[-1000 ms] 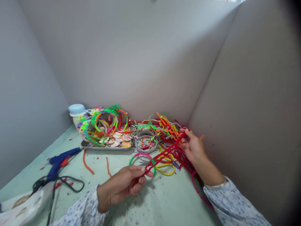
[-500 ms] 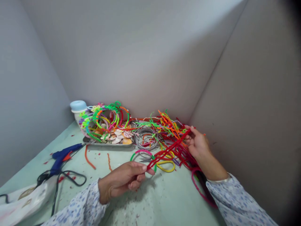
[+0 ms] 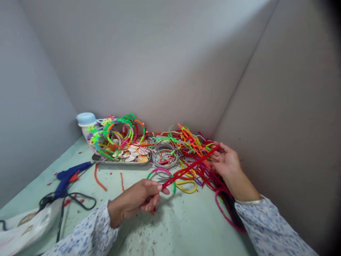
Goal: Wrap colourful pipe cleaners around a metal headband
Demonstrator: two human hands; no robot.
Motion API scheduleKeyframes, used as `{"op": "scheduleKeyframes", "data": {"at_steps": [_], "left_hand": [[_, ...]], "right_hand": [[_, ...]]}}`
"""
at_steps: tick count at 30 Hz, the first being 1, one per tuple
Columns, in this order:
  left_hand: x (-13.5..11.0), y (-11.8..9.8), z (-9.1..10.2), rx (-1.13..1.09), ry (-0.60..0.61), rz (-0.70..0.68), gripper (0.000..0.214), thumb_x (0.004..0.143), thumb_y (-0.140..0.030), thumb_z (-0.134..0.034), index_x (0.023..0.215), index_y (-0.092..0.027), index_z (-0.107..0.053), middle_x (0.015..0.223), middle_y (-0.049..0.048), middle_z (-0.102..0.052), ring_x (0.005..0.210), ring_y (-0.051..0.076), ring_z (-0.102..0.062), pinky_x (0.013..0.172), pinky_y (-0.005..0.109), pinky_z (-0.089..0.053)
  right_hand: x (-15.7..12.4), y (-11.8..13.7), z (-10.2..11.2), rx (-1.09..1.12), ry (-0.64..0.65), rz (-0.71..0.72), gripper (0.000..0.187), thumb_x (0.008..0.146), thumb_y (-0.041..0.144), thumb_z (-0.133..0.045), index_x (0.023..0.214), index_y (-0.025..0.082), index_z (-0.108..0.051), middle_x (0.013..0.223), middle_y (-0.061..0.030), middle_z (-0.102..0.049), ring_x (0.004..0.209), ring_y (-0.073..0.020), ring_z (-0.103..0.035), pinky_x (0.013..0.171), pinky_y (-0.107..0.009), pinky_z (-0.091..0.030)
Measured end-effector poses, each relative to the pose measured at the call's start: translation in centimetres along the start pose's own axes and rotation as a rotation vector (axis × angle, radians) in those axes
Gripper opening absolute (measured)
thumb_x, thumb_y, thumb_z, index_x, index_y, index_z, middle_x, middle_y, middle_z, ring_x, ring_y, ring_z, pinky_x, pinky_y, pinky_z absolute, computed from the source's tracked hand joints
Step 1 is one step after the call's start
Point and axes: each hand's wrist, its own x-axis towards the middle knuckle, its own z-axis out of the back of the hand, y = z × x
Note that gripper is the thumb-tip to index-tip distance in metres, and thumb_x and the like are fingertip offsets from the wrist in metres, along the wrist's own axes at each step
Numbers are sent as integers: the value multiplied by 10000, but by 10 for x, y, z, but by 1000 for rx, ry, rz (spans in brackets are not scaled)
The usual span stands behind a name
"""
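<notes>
Red pipe cleaners (image 3: 192,165) stretch in a slanting line between my two hands, above the table. Their near end is pinched between the thumb and fingers of my left hand (image 3: 141,195). At the far end, my right hand (image 3: 226,163) has the other tips in its fingers, with the palm partly turned up. Beneath the strands lie yellow-handled scissors (image 3: 188,186) and a green and pink ring (image 3: 162,171), both partly covered. A tangled heap of coloured pipe cleaners (image 3: 190,140) lies behind, close to my right hand.
A metal tray (image 3: 121,163) holds shells and several fuzzy decorated headbands (image 3: 106,131). Beside it are a white bottle with a blue lid (image 3: 86,119) and coiled grey wire (image 3: 162,156). A blue glue gun (image 3: 64,181) with a black cord lies left. A pink-edged loop (image 3: 220,206) lies near my right forearm.
The red pipe cleaners are now drawn straighter and closer together. My left hand has shifted slightly left, and my right hand slightly right. The camera view has moved a little.
</notes>
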Motion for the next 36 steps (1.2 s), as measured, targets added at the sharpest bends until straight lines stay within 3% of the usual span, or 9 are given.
{"op": "scheduleKeyframes", "data": {"at_steps": [10,16,22,27,31,36], "left_hand": [[-2,-2,-5,2,-15,-29,375,824,-416,-586,994,-87,-641,482,-44,-531,325,35,-367,341,179,-175],[-5,-1,-3,59,-36,13,411,822,-465,-575,986,-93,-641,567,-15,-589,363,31,-397,381,171,-220],[-8,-3,6,88,-9,23,399,809,-480,-593,960,-112,-627,678,36,-669,413,50,-496,402,166,-282],[-8,-3,9,221,120,71,409,825,-509,-552,915,-118,-632,675,48,-679,438,87,-552,383,175,-301],[-11,-6,13,484,176,-6,381,840,-496,-542,863,-135,-663,809,63,-700,632,137,-630,509,201,-409],[-21,-38,11,706,-49,-241,345,851,-446,-552,1057,-206,-690,1072,61,-689,961,210,-618,807,273,-440]], "right_hand": [[-3,4,-3,23,10,-13,69,788,201,-568,729,185,-535,523,69,-463,322,-30,-285,263,-144,-237],[-14,0,-7,39,161,-122,58,809,219,-631,820,162,-624,619,30,-576,437,-43,-477,347,-117,-393],[-2,-4,4,64,148,-33,88,751,172,-713,810,161,-649,630,38,-601,442,-27,-483,362,-92,-422],[-7,-4,2,-4,163,35,157,730,248,-750,850,184,-670,732,19,-669,457,-18,-502,367,-80,-415],[-26,-3,-7,-252,420,-79,186,746,292,-736,873,167,-684,706,16,-652,410,-5,-446,346,-87,-367],[-55,-5,-24,-552,732,-287,268,800,326,-680,1008,166,-624,665,16,-643,351,6,-359,305,-103,-228]]}}
